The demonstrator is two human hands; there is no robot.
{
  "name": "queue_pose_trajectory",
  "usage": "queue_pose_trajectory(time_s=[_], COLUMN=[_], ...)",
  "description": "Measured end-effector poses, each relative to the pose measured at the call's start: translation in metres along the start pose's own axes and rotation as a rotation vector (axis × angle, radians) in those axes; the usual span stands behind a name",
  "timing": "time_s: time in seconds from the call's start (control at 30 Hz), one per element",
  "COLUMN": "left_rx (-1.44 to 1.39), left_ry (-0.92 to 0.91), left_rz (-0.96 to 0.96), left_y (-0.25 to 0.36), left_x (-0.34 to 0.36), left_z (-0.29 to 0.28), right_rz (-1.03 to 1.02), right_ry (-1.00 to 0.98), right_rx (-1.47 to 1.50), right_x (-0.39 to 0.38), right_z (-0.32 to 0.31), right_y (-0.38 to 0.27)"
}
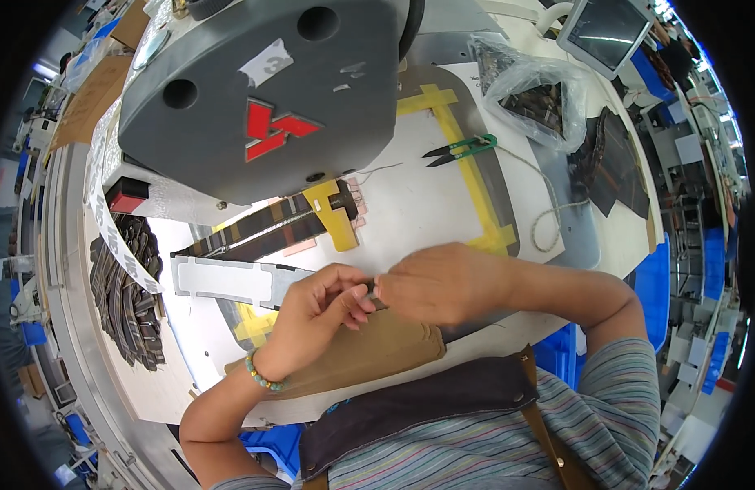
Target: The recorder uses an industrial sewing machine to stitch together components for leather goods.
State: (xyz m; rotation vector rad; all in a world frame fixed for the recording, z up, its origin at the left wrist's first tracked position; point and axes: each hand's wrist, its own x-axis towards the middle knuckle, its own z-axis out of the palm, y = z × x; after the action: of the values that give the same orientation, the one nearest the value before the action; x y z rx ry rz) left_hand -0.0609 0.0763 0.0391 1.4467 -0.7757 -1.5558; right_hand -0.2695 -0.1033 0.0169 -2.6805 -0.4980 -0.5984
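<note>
My left hand [316, 314] and my right hand [444, 284] meet at the near edge of the work plate. Between their fingertips is a small dark piece [372, 291], mostly hidden, its kind unclear. Both hands are closed in a pinch; the right is slightly blurred. A grey strip with a white panel [226, 279] runs left from behind my left hand; whether it joins the dark piece cannot be seen. Beyond my hands, a dark striped fabric strip with a zipper [267, 229] lies on the plate, a yellow T-shaped piece [335, 214] over its right end.
A grey sewing machine head [263, 106] overhangs the plate. Green-handled thread snips [463, 149] on a cord lie at right. Striped fabric pieces [126, 298] are stacked at left. At far right are a plastic bag of parts [541, 102] and a screen [606, 33]. Brown cardboard [369, 355] lies nearest me.
</note>
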Motion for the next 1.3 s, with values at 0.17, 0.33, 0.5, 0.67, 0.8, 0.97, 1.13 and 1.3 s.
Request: queue_pose_trajectory(time_s=[0.17,0.33,0.5,0.67,0.8,0.97,1.13,1.3], left_rx=[1.145,1.330,1.279,1.358,1.405,1.409,1.562,1.667], left_ry=[0.425,0.530,0.486,0.429,0.379,0.335,0.276,0.235], left_rz=[0.764,0.983,0.966,0.858,0.784,0.769,0.824,0.881], left_y=[0.006,-0.010,-0.011,-0.009,-0.002,0.002,0.009,0.007], left_x=[0.017,0.041,0.041,0.038,0.038,0.039,0.042,0.046], left_z=[-0.027,-0.049,-0.049,-0.047,-0.043,-0.044,-0.052,-0.054], right_rz=[0.062,0.043,0.009,-0.030,-0.045,-0.074,0.090,0.177], right_ry=[0.064,0.004,0.075,0.064,0.115,0.171,0.018,0.037], right_rx=[-0.366,-0.369,-0.419,-0.454,-0.441,-0.460,-0.275,-0.246], right_x=[0.023,0.047,0.039,0.042,0.041,0.042,0.042,0.026], right_z=[-0.016,0.008,0.025,0.025,0.028,0.029,0.007,0.003], right_y=[0.051,0.076,0.077,0.077,0.081,0.083,0.078,0.066])
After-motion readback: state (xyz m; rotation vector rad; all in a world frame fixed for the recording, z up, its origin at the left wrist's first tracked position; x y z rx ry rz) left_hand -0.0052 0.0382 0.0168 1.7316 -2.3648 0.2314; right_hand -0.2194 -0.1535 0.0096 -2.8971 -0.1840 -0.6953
